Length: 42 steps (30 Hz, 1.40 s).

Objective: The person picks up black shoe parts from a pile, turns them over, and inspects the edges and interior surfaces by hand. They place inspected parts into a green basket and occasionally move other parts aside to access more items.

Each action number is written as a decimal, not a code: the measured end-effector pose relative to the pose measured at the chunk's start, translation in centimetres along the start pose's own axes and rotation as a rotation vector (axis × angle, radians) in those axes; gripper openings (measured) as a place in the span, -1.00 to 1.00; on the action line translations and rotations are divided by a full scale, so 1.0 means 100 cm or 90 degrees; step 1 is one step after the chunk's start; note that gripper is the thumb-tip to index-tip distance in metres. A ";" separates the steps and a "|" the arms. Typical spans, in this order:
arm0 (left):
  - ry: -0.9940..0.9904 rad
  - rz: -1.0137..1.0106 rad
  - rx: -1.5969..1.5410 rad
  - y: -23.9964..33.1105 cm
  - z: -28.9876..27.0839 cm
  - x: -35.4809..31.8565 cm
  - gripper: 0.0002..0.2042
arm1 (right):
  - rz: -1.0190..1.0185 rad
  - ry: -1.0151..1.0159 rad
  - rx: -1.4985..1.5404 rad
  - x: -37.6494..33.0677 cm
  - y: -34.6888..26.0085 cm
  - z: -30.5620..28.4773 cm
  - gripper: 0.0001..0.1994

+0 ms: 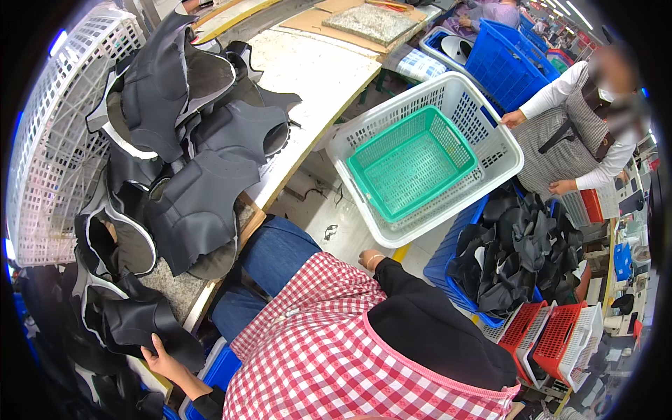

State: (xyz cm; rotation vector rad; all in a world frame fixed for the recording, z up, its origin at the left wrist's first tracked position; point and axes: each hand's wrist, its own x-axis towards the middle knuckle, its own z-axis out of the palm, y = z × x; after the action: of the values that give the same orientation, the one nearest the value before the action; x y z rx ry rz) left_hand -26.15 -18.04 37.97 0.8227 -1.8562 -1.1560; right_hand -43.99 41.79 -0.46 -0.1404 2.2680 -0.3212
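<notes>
At the lower left, the left hand (162, 360) has its fingers clamped on a black shoe upper (143, 325) at the near edge of the surface (308, 70), under a heap of the same pieces. It looks light, limp and rubbery, best pinched at its rim. The right hand (371, 260) grips the white basket (490, 122) from beneath; a green basket (413, 161) sits inside, probably light but bulky.

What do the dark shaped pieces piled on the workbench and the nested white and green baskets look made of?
The dark shaped pieces look like matte leather or synthetic sheet, flexible and curling; which one is unclear. The white basket and the green basket look like moulded plastic with perforated lattice walls.
</notes>
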 end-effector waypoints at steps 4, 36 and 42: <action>0.012 0.011 0.017 -0.002 0.001 0.001 -0.63 | -0.086 0.056 -0.028 0.004 -0.023 -0.027 -0.62; 0.027 -0.007 -0.006 0.002 0.006 -0.003 -0.57 | -0.129 -0.122 -0.068 0.013 -0.029 0.003 -0.60; 0.041 0.000 0.052 -0.004 0.005 0.000 -0.51 | -0.103 -0.110 -0.037 0.020 -0.026 0.011 -0.61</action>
State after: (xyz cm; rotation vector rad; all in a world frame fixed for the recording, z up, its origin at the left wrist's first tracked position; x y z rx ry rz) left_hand -26.50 -17.99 37.48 0.8956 -1.8606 -1.0483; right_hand -44.53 38.71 -1.88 -0.3695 2.1002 -0.3145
